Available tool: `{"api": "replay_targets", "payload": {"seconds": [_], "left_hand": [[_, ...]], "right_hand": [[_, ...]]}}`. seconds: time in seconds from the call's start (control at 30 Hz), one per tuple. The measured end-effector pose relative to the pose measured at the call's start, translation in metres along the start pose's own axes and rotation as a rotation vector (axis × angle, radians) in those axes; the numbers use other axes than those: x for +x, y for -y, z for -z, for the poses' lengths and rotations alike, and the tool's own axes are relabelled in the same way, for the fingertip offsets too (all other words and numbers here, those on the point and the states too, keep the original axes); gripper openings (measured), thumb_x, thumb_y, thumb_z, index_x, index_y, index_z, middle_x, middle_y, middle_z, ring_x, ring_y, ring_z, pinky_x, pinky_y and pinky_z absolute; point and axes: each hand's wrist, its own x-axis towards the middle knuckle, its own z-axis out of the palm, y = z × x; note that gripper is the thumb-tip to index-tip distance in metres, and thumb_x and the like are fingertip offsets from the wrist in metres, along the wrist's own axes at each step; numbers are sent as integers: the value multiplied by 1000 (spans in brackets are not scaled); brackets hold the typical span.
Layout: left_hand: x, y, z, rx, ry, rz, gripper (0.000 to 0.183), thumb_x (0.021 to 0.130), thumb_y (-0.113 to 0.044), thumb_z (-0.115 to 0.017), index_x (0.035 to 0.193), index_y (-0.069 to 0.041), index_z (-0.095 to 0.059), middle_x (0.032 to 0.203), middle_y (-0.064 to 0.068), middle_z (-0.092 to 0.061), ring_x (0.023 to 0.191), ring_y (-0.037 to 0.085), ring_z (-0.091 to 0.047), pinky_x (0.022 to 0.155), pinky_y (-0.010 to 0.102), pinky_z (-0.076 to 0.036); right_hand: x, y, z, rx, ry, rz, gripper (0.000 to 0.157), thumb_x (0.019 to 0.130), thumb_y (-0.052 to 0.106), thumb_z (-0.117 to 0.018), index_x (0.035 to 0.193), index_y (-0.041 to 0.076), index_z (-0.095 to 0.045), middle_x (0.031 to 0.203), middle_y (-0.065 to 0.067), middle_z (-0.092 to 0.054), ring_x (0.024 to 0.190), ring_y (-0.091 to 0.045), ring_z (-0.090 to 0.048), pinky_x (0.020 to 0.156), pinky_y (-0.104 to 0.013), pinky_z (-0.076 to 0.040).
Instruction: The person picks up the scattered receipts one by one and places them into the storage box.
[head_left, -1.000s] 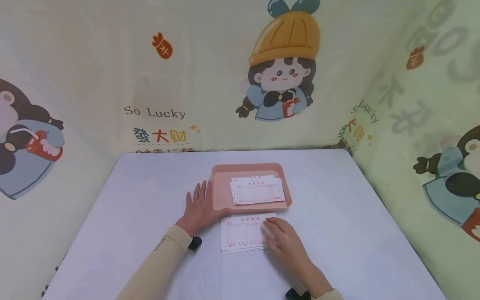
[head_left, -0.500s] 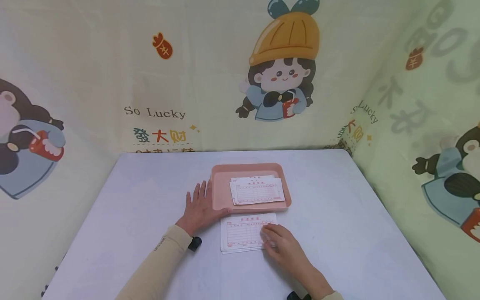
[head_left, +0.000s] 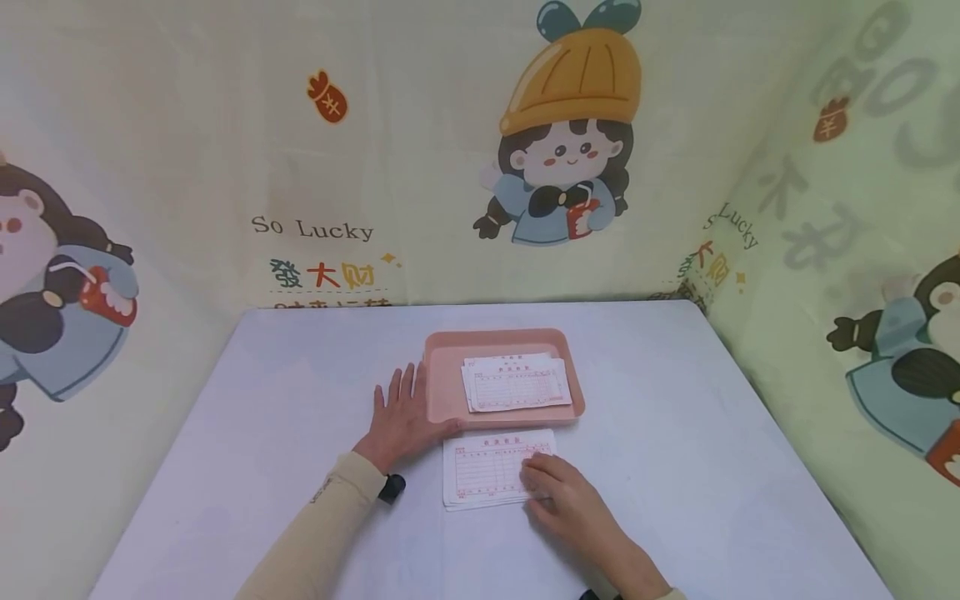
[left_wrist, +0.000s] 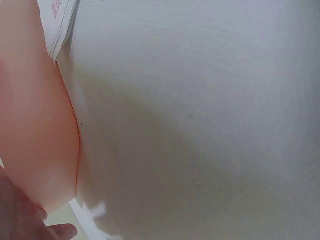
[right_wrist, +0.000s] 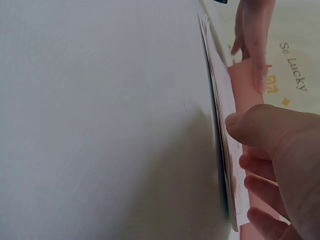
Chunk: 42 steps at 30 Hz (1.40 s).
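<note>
A stack of white receipt slips [head_left: 486, 477] printed in red lies on the table just in front of a pink tray [head_left: 442, 379]. My right hand [head_left: 576, 500] rests over the right part of the stack, its fingers loosely bent and the fingertips on the top slip. In the right wrist view the thumb [right_wrist: 240, 125] touches the paper near the edge of the stack [right_wrist: 220, 100]. My left hand [head_left: 401, 423] lies spread at the tray's left side, its thumb along the front left corner. More receipt slips [head_left: 517, 387] lie overlapping inside the tray, toward its right.
A white table [head_left: 720, 467] carries everything. Behind it and at both sides hangs a cream cloth backdrop [head_left: 420, 167] with cartoon prints.
My right hand has slid slightly toward me and left over the stack, with the fingertips lower on the top slip. My left hand stays at the tray.
</note>
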Motion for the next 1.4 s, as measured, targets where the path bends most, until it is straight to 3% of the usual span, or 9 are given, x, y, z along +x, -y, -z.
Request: {"api": "replay_targets", "payload": {"seconds": [0.37, 0.63, 1.0, 1.4], "left_hand": [[-1, -1, -1, -21, 19, 14, 122, 78, -83, -52, 159, -3, -8, 163, 24, -19, 151, 45, -15, 115, 71, -13], [-2, 0, -3, -32, 39, 30, 123, 78, -82, -54, 159, -3, -7, 164, 24, -17, 151, 45, -13, 116, 71, -12], [-1, 0, -4, -28, 31, 19, 123, 78, -83, -53, 159, -4, -7, 163, 24, -17, 151, 45, -13, 116, 71, -12], [0, -3, 0, -24, 23, 24, 122, 78, -82, -54, 159, -3, -10, 163, 24, -18, 151, 45, -14, 116, 71, -12]], "right_hand": [[-1, 4, -3, -4, 31, 65, 40, 70, 16, -88, 107, 8, -74, 114, -5, -70, 108, -22, -66, 90, -37, -56], [-1, 2, -6, 7, 5, 96, 36, 68, 11, -88, 102, 10, -74, 104, -2, -71, 98, -18, -67, 86, -36, -56], [-1, 4, -6, -10, 0, 69, 33, 70, 7, -87, 100, 14, -75, 103, 2, -72, 96, -15, -67, 83, -38, -55], [2, 4, -1, -120, -33, 71, 31, 66, 3, -87, 93, 15, -79, 93, 5, -73, 87, -13, -66, 78, -33, -55]]}}
